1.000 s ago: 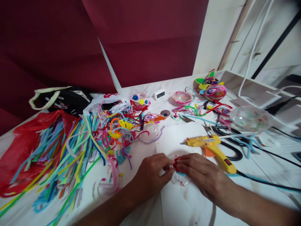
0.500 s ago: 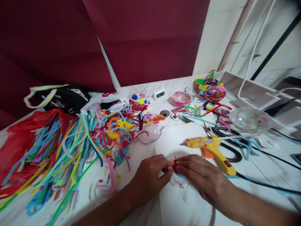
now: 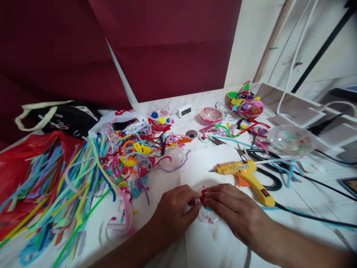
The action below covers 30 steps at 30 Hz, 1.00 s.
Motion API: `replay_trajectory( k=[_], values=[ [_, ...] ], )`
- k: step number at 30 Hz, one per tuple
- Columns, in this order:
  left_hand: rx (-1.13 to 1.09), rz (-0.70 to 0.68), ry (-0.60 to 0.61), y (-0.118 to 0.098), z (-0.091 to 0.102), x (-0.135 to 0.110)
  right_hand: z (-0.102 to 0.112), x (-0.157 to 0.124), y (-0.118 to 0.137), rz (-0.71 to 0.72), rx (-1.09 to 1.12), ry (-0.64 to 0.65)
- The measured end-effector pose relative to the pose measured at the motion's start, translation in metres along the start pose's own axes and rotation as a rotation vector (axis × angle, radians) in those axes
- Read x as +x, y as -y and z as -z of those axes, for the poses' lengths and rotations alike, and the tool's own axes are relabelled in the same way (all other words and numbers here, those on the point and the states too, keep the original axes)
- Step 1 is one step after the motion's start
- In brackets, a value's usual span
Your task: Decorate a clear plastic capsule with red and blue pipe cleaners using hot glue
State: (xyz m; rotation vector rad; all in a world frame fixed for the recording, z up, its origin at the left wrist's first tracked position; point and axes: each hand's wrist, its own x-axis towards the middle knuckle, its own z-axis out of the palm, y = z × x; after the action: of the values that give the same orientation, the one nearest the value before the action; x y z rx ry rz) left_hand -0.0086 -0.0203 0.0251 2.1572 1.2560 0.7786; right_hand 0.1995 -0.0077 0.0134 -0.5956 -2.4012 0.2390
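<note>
My left hand (image 3: 174, 210) and my right hand (image 3: 231, 210) meet fingertip to fingertip over a white sheet of paper (image 3: 214, 238). Both pinch a small red pipe cleaner piece (image 3: 202, 197) that sits on a clear plastic half-sphere (image 3: 208, 216), mostly hidden under my fingers. A light blue pipe cleaner pokes out beneath my right hand. A yellow glue gun (image 3: 245, 175) lies just behind my right hand, nozzle pointing left.
A big heap of coloured pipe cleaners (image 3: 78, 175) on a red plastic bag (image 3: 16, 163) fills the left. Black scissors (image 3: 264, 167), a clear speckled ball (image 3: 290, 139), decorated ball figures (image 3: 247, 104), a small white clock (image 3: 184, 110) and a black bag (image 3: 61, 119) lie behind.
The view has shifted slightly, so everything sits a little further left. My hands stay together on the red piece with only small finger movements.
</note>
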Motion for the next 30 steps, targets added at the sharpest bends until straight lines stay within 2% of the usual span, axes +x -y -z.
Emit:
replay_trajectory(
  k=[12,26,30],
  values=[
    [0.031,-0.021,0.011,0.0026,-0.0010,-0.0006,0.0032,0.0057,0.0022,-0.001,0.018,-0.029],
    [0.045,-0.054,-0.012,0.0029,-0.0024,-0.0001,0.0017,0.0005,0.0016,-0.037,0.030,0.033],
    [0.043,-0.051,-0.011,0.0047,-0.0035,-0.0017,0.0008,0.0009,0.0008,-0.012,0.039,0.000]
  ],
)
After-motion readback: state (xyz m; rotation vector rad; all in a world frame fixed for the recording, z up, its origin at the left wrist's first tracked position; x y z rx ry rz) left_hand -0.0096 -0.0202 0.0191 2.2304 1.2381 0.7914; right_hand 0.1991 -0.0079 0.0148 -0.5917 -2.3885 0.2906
